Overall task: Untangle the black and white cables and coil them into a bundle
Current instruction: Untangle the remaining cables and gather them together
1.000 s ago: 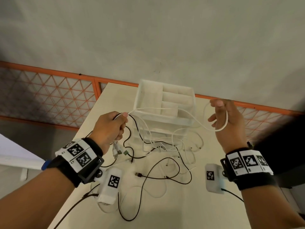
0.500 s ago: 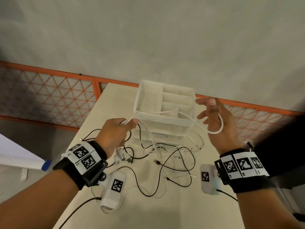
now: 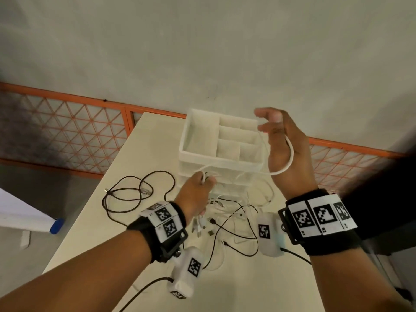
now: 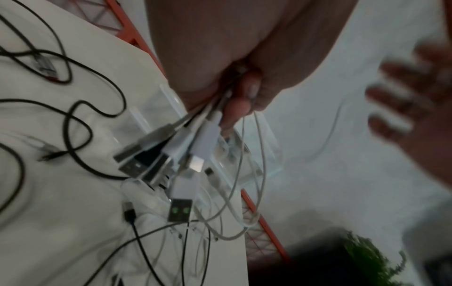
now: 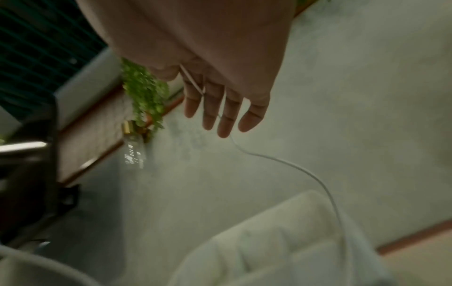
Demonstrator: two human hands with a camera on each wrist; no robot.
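My left hand [image 3: 206,179] is low in front of the white organizer box [image 3: 198,153], gripping a bunch of cable ends. In the left wrist view the left hand [image 4: 239,100] has several USB plugs [image 4: 186,152] hanging out of its fist. A white cable [image 3: 290,158] runs from that hand up to my right hand [image 3: 267,122], which is raised over the box with loosely straight fingers. The cable loops round the back of that hand. In the right wrist view the white cable [image 5: 305,172] crosses the palm of the right hand [image 5: 220,120]. Black cables [image 3: 126,190] lie loose on the table [image 3: 157,140].
More black and white cables [image 3: 236,230] lie tangled on the table between my wrists. An orange mesh railing [image 3: 67,102] runs behind the table, with grey floor beyond. A white board with a blue end [image 3: 56,225] sits off the table's left edge.
My left hand moved right and forward, close to the box front. My right hand rose and spread its fingers, with the white cable looped around it. The camera view shifted down.
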